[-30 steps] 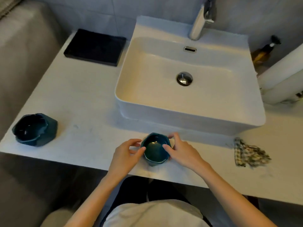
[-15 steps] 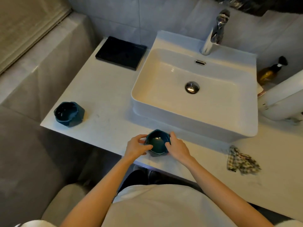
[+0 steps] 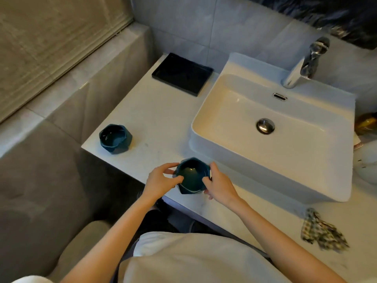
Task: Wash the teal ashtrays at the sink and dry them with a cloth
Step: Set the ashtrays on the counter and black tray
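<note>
A faceted teal ashtray [image 3: 191, 178] stands on the white counter [image 3: 159, 123] just in front of the sink [image 3: 271, 160]. My left hand [image 3: 160, 181] grips its left rim with thumb and fingers. On its right side my right hand [image 3: 218, 183] holds the rim the same way. A second teal ashtray [image 3: 115, 138] sits alone near the counter's left edge. A checked cloth [image 3: 322, 231] lies crumpled on the counter at the right, away from both hands.
A chrome faucet [image 3: 304, 64] rises behind the basin, whose drain plug [image 3: 265, 125] is in the middle. A black tray [image 3: 182, 73] lies at the back left of the counter. An amber bottle [image 3: 366, 122] and a white object [image 3: 367, 160] crowd the right edge.
Both hands stay on the near ashtray. The view has pulled back and swung right, so the counter's left edge and the wall now show more.
</note>
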